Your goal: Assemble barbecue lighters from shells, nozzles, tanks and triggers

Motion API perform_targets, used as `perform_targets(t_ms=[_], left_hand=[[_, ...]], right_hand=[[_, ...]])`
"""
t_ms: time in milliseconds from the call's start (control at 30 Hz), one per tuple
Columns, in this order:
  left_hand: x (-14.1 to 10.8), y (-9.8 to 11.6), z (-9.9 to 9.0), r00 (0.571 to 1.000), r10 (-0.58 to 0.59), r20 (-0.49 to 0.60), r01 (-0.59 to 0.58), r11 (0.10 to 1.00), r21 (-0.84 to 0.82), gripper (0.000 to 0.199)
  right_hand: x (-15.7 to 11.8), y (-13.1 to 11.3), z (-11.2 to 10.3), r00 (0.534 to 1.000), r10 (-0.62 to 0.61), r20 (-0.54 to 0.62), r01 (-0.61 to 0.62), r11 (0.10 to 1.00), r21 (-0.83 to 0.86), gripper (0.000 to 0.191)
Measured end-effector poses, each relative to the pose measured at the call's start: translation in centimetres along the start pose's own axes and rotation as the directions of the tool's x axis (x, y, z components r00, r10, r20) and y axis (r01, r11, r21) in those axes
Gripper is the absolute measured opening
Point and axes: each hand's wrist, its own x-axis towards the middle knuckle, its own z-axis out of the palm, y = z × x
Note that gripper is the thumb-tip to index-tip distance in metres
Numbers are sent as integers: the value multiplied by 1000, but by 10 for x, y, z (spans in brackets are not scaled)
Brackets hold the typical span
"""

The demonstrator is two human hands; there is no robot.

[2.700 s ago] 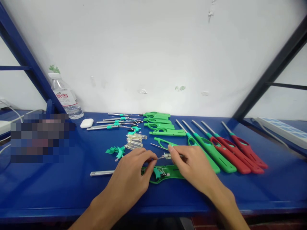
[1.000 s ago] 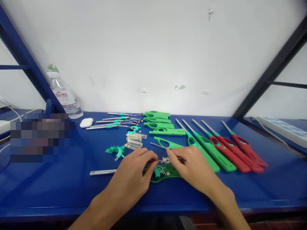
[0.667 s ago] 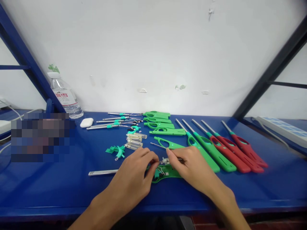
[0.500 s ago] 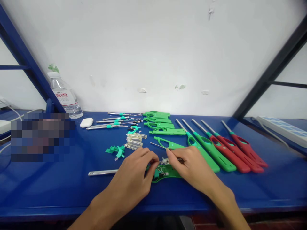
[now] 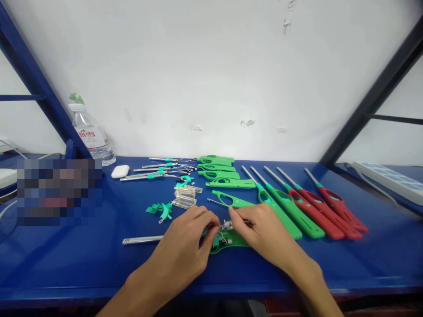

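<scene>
In front of me lies an opened green lighter shell (image 5: 236, 240), with thin wires and a teal part inside. Its metal tube (image 5: 142, 240) points left. My left hand (image 5: 187, 240) is closed in a pinch above the shell, beside the wires; what it pinches is hidden. My right hand (image 5: 264, 229) is closed around a lighter gas tank, mostly covered by the fingers, whose small metal valve (image 5: 227, 224) sticks out on the left. A thin metal rod (image 5: 216, 202) reaches left from the right fingertips; its other end is hidden.
Behind are green shell halves (image 5: 228, 182), metal tubes with wires (image 5: 142, 177), clear gas tanks (image 5: 185, 196) and teal parts (image 5: 160, 210). Whole green lighters (image 5: 294, 215) and red lighters (image 5: 340, 207) lie right. A water bottle (image 5: 92, 136) and white case (image 5: 120, 171) stand left.
Both hands keep nearly the same pose over the lighter shell. The view has tilted slightly, so everything sits a little lower in the picture.
</scene>
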Motion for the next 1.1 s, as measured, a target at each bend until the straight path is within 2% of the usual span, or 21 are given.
perform_targets(t_ms=[1100], left_hand=[[0,2,1,994,104,-37,-103,994,19,19]], right_hand=[[-1,0,-2,998,4,56,-6,1000,26,56]])
